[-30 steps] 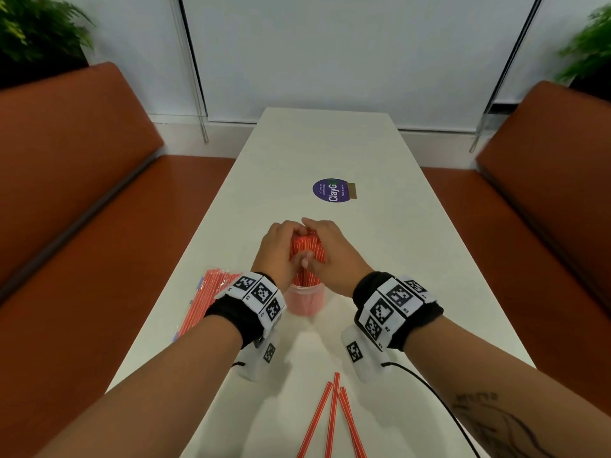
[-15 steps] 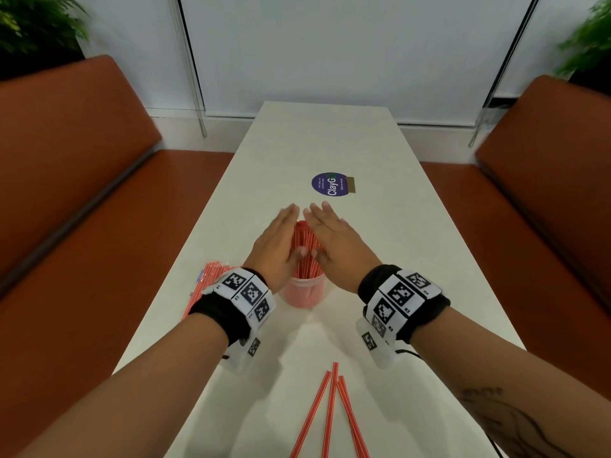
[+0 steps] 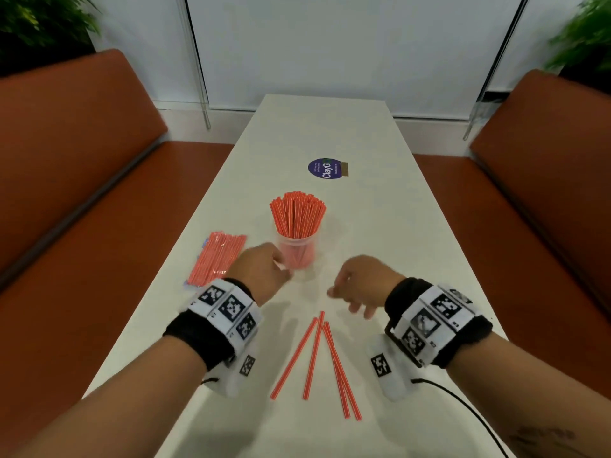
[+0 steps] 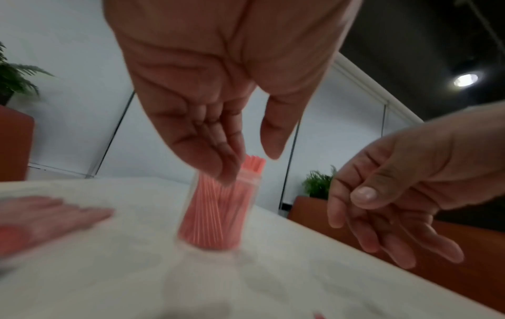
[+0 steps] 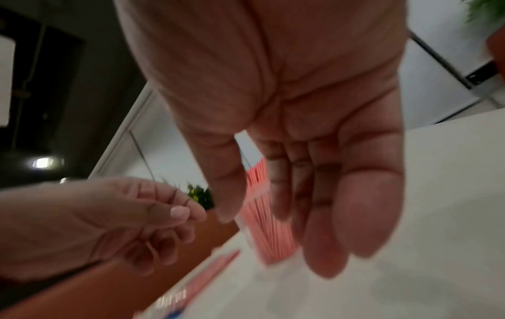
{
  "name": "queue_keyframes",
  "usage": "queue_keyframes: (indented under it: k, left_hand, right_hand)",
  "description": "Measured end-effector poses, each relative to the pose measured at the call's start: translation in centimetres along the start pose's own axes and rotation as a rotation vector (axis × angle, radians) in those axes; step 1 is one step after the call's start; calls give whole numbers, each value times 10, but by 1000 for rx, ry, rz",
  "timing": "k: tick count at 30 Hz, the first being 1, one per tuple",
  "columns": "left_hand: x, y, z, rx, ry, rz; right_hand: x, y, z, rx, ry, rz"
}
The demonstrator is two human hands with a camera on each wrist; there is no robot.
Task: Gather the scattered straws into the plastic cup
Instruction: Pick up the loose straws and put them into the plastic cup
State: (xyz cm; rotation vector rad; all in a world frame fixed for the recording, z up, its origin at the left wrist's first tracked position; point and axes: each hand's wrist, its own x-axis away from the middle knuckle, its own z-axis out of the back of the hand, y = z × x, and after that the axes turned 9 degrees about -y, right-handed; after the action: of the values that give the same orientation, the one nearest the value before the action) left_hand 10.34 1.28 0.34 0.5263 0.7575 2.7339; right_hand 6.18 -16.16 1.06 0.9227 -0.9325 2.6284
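A clear plastic cup (image 3: 297, 251) stands mid-table, packed with a fan of red straws (image 3: 297, 214); the blurred wrist views show it too (image 4: 218, 213) (image 5: 269, 233). Several loose red straws (image 3: 317, 358) lie on the table near the front, between my wrists. My left hand (image 3: 264, 276) hovers just left of the cup's base, fingers relaxed, holding nothing. My right hand (image 3: 358, 285) hangs to the right of the cup and above the loose straws' far ends, fingers loosely curled and empty.
A plastic packet of red straws (image 3: 216, 257) lies at the table's left edge (image 3: 185, 252). A purple round sticker (image 3: 325, 168) sits further back. Orange benches (image 3: 66, 193) flank the long white table on both sides.
Both hands have let go of the straw bundle in the cup and drawn back toward me. The straws now fan out freely above the rim.
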Motion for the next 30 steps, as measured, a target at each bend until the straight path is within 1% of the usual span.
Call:
queue_keyframes:
  k: [1, 3, 5, 6, 9, 12, 14, 17, 21, 23, 26, 27, 30]
  left_hand:
    - [9, 0, -11, -62, -72, 33]
    - [23, 2, -33, -181, -211, 104]
    - [31, 4, -52, -289, -324, 165]
    - [33, 6, -60, -326, -355, 182]
    - [39, 12, -74, -364, -338, 164]
    - [42, 16, -79, -376, -307, 113]
    - [41, 17, -81, -375, -305, 112]
    - [37, 18, -85, -374, -336, 163]
    - [36, 22, -90, -345, -355, 219]
    - [35, 23, -93, -326, -348, 230]
    - [34, 23, -94, -324, -374, 213]
    - [35, 22, -94, -321, -368, 214]
    - [34, 18, -90, -276, -296, 219]
  right_hand:
    - [5, 3, -11, 49, -50, -33]
    - [13, 7, -31, 116, -91, -61]
    - [17, 10, -48, 173, -98, -67]
    - [17, 10, -56, 228, -87, -62]
    - [11, 11, -73, 382, -9, -31]
    - [8, 15, -78, 399, 30, -40]
    - [9, 18, -77, 400, 36, -67]
    - [12, 22, -76, 398, 26, -99]
    - [12, 22, -77, 431, -29, -98]
    - [11, 21, -80, 457, -37, -96]
    - [8, 22, -84, 455, -29, -104]
    - [8, 25, -85, 438, -25, -106]
    - [10, 26, -78, 358, -23, -83]
